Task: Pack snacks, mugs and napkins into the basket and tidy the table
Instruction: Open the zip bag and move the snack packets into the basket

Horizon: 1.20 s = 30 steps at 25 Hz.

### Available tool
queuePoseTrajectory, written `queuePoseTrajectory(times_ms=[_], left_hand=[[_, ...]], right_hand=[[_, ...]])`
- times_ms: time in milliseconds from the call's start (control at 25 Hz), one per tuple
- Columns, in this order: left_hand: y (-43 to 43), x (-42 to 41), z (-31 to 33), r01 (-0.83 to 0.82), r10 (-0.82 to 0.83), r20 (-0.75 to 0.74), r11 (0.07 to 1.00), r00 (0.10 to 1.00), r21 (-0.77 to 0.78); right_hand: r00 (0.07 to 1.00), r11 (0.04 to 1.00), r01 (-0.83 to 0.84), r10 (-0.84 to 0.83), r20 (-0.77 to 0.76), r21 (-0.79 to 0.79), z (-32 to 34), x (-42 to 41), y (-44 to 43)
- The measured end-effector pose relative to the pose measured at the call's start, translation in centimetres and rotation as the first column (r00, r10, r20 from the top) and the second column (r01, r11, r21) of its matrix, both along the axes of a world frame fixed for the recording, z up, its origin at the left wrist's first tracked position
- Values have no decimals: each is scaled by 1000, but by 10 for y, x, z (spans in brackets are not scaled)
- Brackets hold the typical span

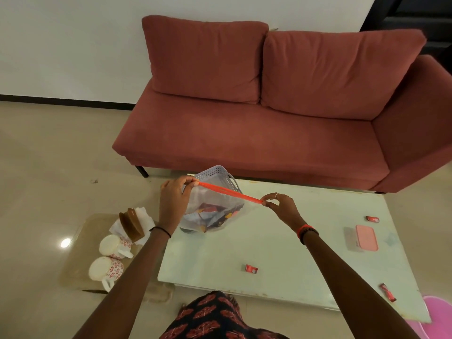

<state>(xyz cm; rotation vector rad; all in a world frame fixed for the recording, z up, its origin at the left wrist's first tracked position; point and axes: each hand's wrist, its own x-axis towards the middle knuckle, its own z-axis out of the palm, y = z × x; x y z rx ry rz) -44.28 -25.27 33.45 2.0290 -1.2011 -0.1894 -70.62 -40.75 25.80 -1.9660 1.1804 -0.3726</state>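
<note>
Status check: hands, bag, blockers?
Left hand, right hand pinch opposite ends of orange seal on zip bag. Basket directly behind it. Red packets loose on table; nothing blocking.

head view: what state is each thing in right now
zip bag, held by its orange strip, snacks inside, seal unclear
left hand, pinches the strip's left end
right hand, pinches the strip's right end
basket, upright on the table behind the bag
mugs, both upright on the side table
napkins, standing in their holder
pink box, lid on
red packets, three loose on the table
</note>
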Motion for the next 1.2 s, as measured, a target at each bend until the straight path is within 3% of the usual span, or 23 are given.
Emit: queuePoseTrajectory(times_ms=[280,400,560,680,800,920,1040,1120,1200], left_hand=[[-10,-9,7,167,-166,40,986,985,-23],[-11,-7,9,231,-230,44,972,972,-34],[-11,-3,10,242,-240,36,969,970,-57],[-10,3,8,224,-223,22,970,974,-95],[-13,4,-2,91,-102,-154,993,983,-78],[-15,-13,-17,-120,169,-403,982,899,144],[-11,-46,-41,-18,183,-503,949,845,314],[-7,-61,-54,-9,214,-565,940,797,342],[-8,-69,-57,-52,278,-669,940,689,338]], right_hand=[[978,977,-200,195,72,74,30,31,8],[978,969,-193,178,107,155,41,42,9],[968,956,-248,239,72,159,51,48,5],[966,920,-256,235,105,297,54,52,9],[962,880,-241,162,220,409,50,53,17],[928,801,-174,-61,368,572,44,58,28],[878,689,-161,-227,422,706,37,64,42],[879,680,-162,-231,418,716,36,65,49],[891,697,-159,-204,405,699,36,65,52]])
